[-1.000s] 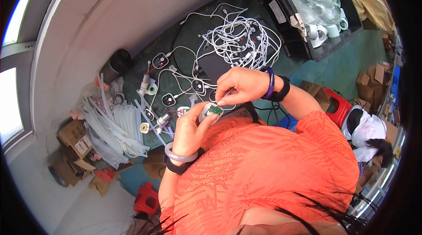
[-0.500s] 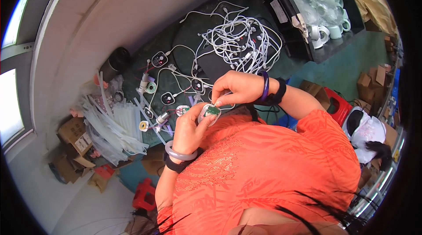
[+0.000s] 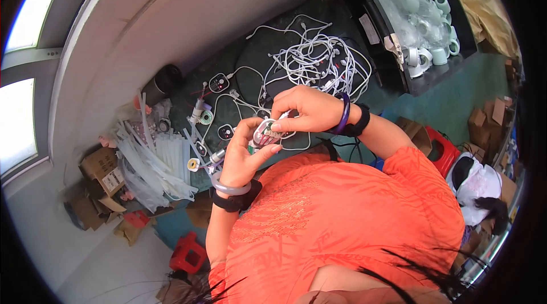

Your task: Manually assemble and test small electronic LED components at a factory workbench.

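Note:
Over the near edge of the bench, my two hands meet at a small white rounded casing (image 3: 264, 132) with a bit of green circuit board showing. My left hand (image 3: 240, 153) curls its fingers round the casing's left side, its thumb stretched along the lower edge. The fingers and thumb of my right hand (image 3: 307, 109) press on the casing from the right. A white cable end shows beside the right fingers; whether it is joined to the casing I cannot tell. Small black-faced modules (image 3: 219, 82) on white cables lie beyond the left hand, near a cylindrical motor (image 3: 218, 156).
A tangle of white cables (image 3: 319, 59) covers the middle of the dark bench. Clear plastic tubes (image 3: 162, 161) pile up at left, near a black cylinder (image 3: 162, 81). A black crate (image 3: 407, 79) of white ring-shaped parts stands at far right. Red stools (image 3: 188, 253) are on the floor.
The casing has turned, so less green board shows. My right fingers have come down onto it, and my left thumb has moved away from its face. The whole view has shifted slightly.

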Demonstrator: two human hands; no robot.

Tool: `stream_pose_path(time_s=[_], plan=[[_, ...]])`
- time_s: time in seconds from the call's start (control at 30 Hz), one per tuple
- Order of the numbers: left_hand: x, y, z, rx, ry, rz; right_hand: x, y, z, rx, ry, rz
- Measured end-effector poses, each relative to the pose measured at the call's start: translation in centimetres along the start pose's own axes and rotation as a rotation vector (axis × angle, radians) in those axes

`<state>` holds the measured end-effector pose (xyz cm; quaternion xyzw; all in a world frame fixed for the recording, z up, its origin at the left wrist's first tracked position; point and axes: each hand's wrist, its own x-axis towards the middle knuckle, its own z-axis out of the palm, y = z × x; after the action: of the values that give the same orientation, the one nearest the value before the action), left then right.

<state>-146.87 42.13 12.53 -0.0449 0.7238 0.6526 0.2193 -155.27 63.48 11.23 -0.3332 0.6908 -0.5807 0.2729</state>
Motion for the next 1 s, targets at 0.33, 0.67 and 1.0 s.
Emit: stream_pose_path(time_s=[0.33, 0.67, 1.0], plan=[[2.9, -7.4, -0.7, -0.014, -0.038, 0.023, 0.5, -0.4, -2.1, 0.386, 0.251, 0.153], [6.4, -7.8, 0.5, 0.035, -0.011, 0.010, 3.0, 1.3, -2.0, 0.623, 0.321, 0.117], [3.7, -1.3, -6.8, 0.185, 0.079, -0.144, 4.6, 4.9, -4.1, 0.436, 0.410, 0.205]])
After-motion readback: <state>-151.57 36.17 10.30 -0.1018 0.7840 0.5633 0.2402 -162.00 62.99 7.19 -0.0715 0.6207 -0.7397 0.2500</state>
